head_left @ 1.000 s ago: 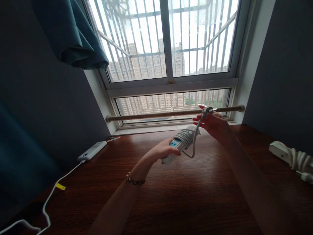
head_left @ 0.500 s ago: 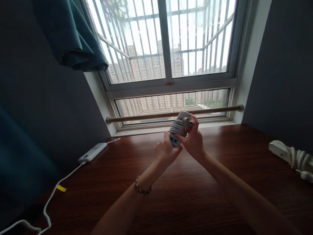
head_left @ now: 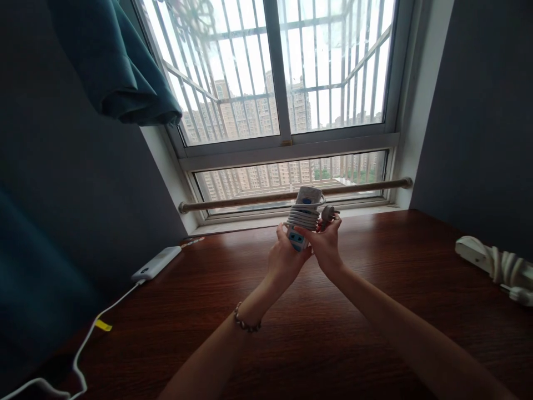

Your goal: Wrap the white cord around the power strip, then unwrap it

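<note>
Held up over the brown wooden surface (head_left: 233, 278) is a white power strip (head_left: 308, 195) with blue socket faces. Its white cord (head_left: 303, 218) is wound round its middle in several turns. My left hand (head_left: 285, 255) grips the lower end of the strip from the left. My right hand (head_left: 327, 244) is closed at the right side, its thumb across the strip below the windings. The plug (head_left: 330, 214) sits at my right fingertips, prongs pointing right. A bit of red shows beside the plug; what it is I cannot make out.
A second power strip (head_left: 474, 251) with its cord wrapped round it lies at the far right. On the left rests a white power bank (head_left: 157, 263) with a white cable (head_left: 106, 308) bearing a yellow tag (head_left: 103, 325). A rail (head_left: 250, 200) crosses before the window.
The plug has moved from in front of the strip out to its right side, with my right fingers. More of the strip's upper face and cord windings now shows.
</note>
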Demonstrator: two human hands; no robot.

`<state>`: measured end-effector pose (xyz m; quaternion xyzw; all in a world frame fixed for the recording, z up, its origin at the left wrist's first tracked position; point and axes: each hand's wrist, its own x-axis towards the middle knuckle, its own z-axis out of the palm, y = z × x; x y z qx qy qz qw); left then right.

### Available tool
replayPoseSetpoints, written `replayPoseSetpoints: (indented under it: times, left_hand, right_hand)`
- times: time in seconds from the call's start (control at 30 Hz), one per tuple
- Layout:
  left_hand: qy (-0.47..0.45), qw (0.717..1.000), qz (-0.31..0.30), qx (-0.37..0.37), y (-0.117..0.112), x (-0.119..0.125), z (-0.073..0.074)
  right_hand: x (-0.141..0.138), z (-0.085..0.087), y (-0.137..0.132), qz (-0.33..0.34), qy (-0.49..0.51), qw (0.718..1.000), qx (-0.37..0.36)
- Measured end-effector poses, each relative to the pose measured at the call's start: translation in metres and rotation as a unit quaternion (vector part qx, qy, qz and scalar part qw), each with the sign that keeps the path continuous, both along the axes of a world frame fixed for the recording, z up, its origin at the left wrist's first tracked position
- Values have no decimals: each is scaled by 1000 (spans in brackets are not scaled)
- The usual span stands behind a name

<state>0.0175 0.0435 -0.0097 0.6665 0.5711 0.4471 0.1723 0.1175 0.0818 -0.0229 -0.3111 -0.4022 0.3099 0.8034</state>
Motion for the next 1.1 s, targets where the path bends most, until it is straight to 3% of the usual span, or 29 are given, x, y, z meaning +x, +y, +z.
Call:
replayPoseSetpoints:
  times: [0.17, 0.3, 0.43, 0.77, 1.1]
  left_hand:
    - [-144, 983, -112, -25, 4, -1, 2]
    - [-268, 938, -209, -62, 6, -5, 16]
    - [-335, 900, -262, -97, 11, -11, 23]
    - [-380, 881, -263, -97, 23, -17, 12]
    - [-357, 914, -173, -82, 23, -18, 9]
  right_hand:
    - [2, 6, -5, 74, 56, 995, 47]
    - [3, 7, -6, 101, 72, 990, 64]
    - [0, 2, -6, 130, 67, 987, 63]
    - [-4, -12, 3, 171, 40, 981, 78]
    - [-10, -17, 1, 160, 71, 984, 41]
